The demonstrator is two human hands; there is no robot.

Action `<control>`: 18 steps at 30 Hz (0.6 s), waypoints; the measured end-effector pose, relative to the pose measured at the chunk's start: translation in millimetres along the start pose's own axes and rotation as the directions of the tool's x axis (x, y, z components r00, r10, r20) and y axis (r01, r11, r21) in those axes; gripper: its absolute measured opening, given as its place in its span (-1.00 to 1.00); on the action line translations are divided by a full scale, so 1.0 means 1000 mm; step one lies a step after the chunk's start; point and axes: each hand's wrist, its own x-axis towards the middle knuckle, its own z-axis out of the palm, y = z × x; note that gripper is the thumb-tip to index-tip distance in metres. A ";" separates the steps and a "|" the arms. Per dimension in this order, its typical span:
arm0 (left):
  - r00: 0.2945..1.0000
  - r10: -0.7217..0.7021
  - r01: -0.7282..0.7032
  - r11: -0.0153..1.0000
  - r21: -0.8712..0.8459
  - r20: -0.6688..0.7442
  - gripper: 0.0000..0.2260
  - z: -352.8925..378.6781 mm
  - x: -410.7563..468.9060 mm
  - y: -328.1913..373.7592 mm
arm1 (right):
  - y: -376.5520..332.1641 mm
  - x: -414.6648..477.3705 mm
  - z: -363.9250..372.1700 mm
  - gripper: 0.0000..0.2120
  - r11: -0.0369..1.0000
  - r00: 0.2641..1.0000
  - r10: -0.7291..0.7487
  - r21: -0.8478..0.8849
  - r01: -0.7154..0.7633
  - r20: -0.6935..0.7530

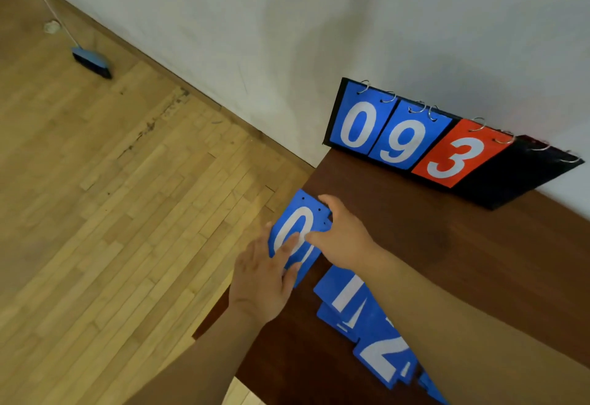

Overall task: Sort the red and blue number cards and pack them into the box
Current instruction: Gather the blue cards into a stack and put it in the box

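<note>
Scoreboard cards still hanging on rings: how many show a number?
3: on the scoreboard, blue 0 at its left end, blue 9 beside it, red 3 next. The rightmost slot is bare black; cards behind may be hidden.

Sports hall or gym, flip scoreboard on dark wooden counter at two o'clock, strip hardwood floor, broom by white wall at ten o'clock
</note>
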 end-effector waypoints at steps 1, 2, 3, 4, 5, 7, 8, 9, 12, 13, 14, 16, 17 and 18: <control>1.000 0.000 0.000 1.000 0.001 -0.002 -0.52 0.000 0.000 0.000 | 0.000 0.000 0.001 -0.30 1.000 1.000 -0.019 0.015 0.019 -0.007; 1.000 -0.001 0.001 1.000 0.000 -0.001 -0.52 -0.001 0.000 0.001 | 0.001 0.000 0.002 -0.33 0.999 0.999 -0.036 0.025 0.037 -0.013; 1.000 -0.005 0.005 1.000 -0.009 0.001 -0.51 -0.002 0.000 0.001 | 0.001 -0.001 0.002 -0.36 0.998 0.998 -0.053 0.033 0.053 -0.018; 1.000 -0.004 0.004 1.000 -0.030 -0.003 -0.52 -0.003 0.001 0.002 | 0.002 -0.001 0.002 -0.38 0.997 0.997 -0.071 0.040 0.071 -0.025; 1.000 0.000 -0.001 0.998 -0.064 -0.011 -0.53 -0.006 0.001 0.003 | 0.003 -0.002 0.001 -0.39 0.995 0.996 -0.089 0.047 0.090 -0.030; 0.998 0.019 -0.028 0.984 -0.179 -0.052 -0.55 -0.011 0.000 0.004 | 0.002 -0.007 -0.007 -0.40 0.992 0.993 -0.114 0.055 0.116 -0.039; 0.996 0.028 -0.046 0.969 -0.242 -0.079 -0.54 -0.016 0.000 0.006 | 0.001 -0.011 -0.014 -0.40 0.991 0.993 -0.113 0.068 0.115 -0.044; 0.995 0.029 -0.056 0.947 -0.315 -0.091 -0.53 -0.023 -0.001 0.010 | 0.001 -0.016 -0.022 -0.40 0.989 0.993 -0.106 0.096 0.110 -0.052; 1.000 0.011 -0.017 0.797 -0.604 -0.015 -0.56 -0.053 0.004 0.030 | 0.003 -0.035 -0.048 -0.41 0.963 0.996 -0.065 0.257 0.078 -0.060; 0.999 0.018 0.013 0.721 -0.693 0.036 -0.56 -0.062 0.008 0.036 | 0.003 -0.042 -0.057 -0.42 0.950 0.997 -0.050 0.306 0.064 -0.055; 0.994 0.039 0.053 0.644 -0.763 0.102 -0.55 -0.068 0.012 0.040 | 0.004 -0.049 -0.064 -0.43 0.941 0.998 -0.034 0.334 0.050 -0.054; 0.966 0.128 0.131 0.510 -0.850 0.225 -0.52 -0.078 0.021 0.048 | 0.008 -0.059 -0.076 -0.43 0.932 0.998 -0.005 0.362 0.030 -0.070; 0.950 0.174 0.150 0.475 -0.867 0.259 -0.52 -0.081 0.023 0.051 | 0.009 -0.063 -0.079 -0.42 0.926 0.997 0.010 0.377 0.019 -0.076; 0.939 0.206 0.151 0.471 -0.869 0.275 -0.54 -0.083 0.025 0.053 | 0.010 -0.067 -0.081 -0.42 0.920 0.997 0.026 0.392 0.005 -0.072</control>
